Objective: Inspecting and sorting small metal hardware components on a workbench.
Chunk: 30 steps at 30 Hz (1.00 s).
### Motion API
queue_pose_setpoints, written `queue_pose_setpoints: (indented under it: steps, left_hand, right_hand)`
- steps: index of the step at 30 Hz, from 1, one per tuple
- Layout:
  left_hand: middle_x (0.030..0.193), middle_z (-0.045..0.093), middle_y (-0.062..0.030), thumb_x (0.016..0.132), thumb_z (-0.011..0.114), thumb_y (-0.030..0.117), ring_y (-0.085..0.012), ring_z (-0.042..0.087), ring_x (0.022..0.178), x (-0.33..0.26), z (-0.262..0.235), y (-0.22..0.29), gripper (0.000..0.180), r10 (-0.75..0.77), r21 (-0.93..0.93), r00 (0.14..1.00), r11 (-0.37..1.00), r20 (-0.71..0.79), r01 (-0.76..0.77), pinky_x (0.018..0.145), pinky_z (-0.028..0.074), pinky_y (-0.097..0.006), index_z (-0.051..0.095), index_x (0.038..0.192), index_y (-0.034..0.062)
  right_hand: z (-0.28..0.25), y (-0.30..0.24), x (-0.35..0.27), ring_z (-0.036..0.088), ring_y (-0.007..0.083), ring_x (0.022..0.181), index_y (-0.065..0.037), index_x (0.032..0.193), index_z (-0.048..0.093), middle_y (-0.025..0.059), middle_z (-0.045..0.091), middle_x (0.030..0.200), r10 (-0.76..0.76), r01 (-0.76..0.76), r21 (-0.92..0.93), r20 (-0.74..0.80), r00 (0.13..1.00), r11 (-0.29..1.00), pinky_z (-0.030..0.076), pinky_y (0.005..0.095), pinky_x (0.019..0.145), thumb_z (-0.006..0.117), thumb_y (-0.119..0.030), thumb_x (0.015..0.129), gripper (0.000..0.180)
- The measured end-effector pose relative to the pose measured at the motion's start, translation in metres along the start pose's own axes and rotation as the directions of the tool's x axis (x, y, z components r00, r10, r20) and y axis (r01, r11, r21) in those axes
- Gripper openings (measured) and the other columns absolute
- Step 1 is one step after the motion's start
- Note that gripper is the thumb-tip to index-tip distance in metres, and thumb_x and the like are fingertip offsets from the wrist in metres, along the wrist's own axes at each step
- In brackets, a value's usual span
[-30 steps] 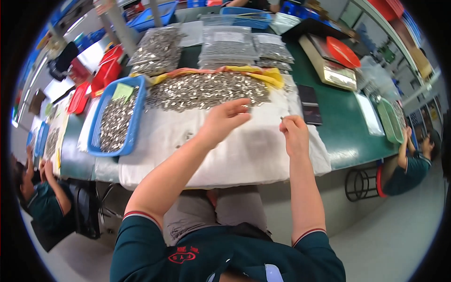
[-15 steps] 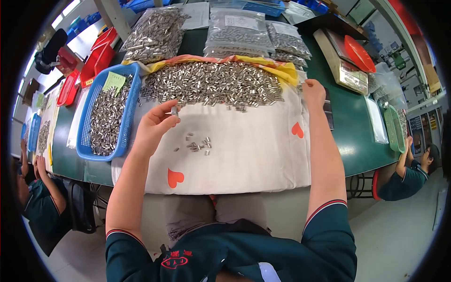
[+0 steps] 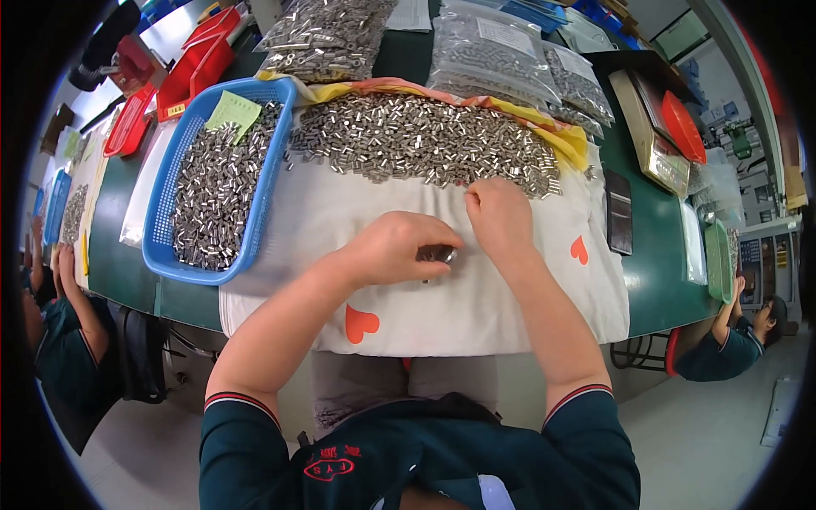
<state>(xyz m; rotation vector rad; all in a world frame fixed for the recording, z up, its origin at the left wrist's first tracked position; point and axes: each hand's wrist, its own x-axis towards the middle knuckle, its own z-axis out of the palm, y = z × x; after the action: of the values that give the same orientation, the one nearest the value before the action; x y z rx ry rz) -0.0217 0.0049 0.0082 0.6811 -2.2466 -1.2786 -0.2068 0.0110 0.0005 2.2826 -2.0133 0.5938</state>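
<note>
Sorting is under way: the left hand [image 3: 393,248] curls closed over a small cluster of metal pieces [image 3: 435,253] on the white cloth [image 3: 476,306], the right hand [image 3: 500,214] just beside it pinching shut near the big far pile [image 3: 425,140], so the next move probably calls for careful fingertip picking.

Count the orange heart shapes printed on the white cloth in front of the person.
2. One orange heart lies near the cloth's front edge, under the left forearm; the other orange heart lies right of the right wrist. The arms may hide more.
</note>
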Motion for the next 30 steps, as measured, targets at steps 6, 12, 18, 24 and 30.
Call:
queue_pose_setpoints:
  steps: [6, 12, 18, 24, 30]
  left_hand:
    - [0.089, 0.063, -0.0089, 0.065, 0.069, 0.007, -0.0227, 0.059, 0.075, -0.009, 0.000, 0.007, 0.032, 0.075, -0.072, 0.979, 0.995, 0.188, -0.063, 0.069, 0.048, -0.030, 0.062, 0.096, 0.0030]
    - [0.086, 0.062, -0.0037, 0.071, 0.068, 0.009, -0.0112, 0.058, 0.076, -0.014, -0.018, 0.015, 0.031, -0.087, -0.299, 0.993, 0.949, 0.073, 0.105, 0.070, 0.047, -0.025, 0.062, 0.101, 0.0040]
    - [0.084, 0.060, -0.0004, 0.072, 0.068, 0.010, -0.0067, 0.056, 0.078, -0.004, -0.034, -0.007, 0.035, -0.303, -0.529, 0.934, 0.833, -0.188, 0.164, 0.067, 0.047, -0.021, 0.061, 0.105, 0.0032]
    - [0.097, 0.061, -0.0030, 0.074, 0.066, 0.000, -0.0073, 0.056, 0.086, -0.007, -0.026, -0.011, 0.034, -0.295, -0.512, 0.951, 0.805, 0.089, 0.298, 0.076, 0.047, -0.022, 0.058, 0.108, 0.0006]
    - [0.088, 0.061, -0.0006, 0.077, 0.065, 0.002, -0.0055, 0.055, 0.078, -0.019, -0.027, -0.021, 0.032, -0.244, -0.600, 0.952, 0.739, 0.185, 0.306, 0.071, 0.047, -0.021, 0.058, 0.108, 0.0015]
  right_hand:
    - [-0.006, -0.010, 0.005, 0.056, 0.0275, 0.069, -0.003, 0.071, 0.059, 0.0128, 0.058, 0.072, 0.001, -0.004, 0.043, 0.079, 0.997, 0.999, 0.046, 0.0364, 0.065, 0.057, -0.010, 0.073, 0.008]
    - [-0.005, -0.023, 0.015, 0.053, 0.0080, 0.061, -0.002, 0.075, 0.057, 0.0024, 0.059, 0.071, 0.220, -0.288, 0.820, 0.202, 0.954, 0.495, 0.043, 0.0220, 0.056, 0.059, -0.005, 0.076, 0.003]
    - [-0.001, -0.016, 0.007, 0.048, 0.0026, 0.065, -0.003, 0.080, 0.056, -0.0031, 0.055, 0.074, 0.097, -0.320, 0.926, 0.306, 0.947, 0.202, 0.041, 0.0180, 0.058, 0.061, -0.001, 0.076, 0.007]
    - [0.000, -0.012, 0.007, 0.047, 0.0024, 0.065, -0.003, 0.080, 0.056, -0.0033, 0.055, 0.074, 0.083, -0.315, 0.922, 0.304, 0.949, 0.224, 0.040, 0.0180, 0.059, 0.061, -0.002, 0.077, 0.006]
    - [-0.008, -0.013, 0.004, 0.048, 0.0031, 0.067, -0.003, 0.084, 0.059, -0.0030, 0.056, 0.077, 0.020, -0.301, 0.936, 0.303, 0.953, 0.183, 0.041, 0.0184, 0.061, 0.061, -0.002, 0.077, 0.008]
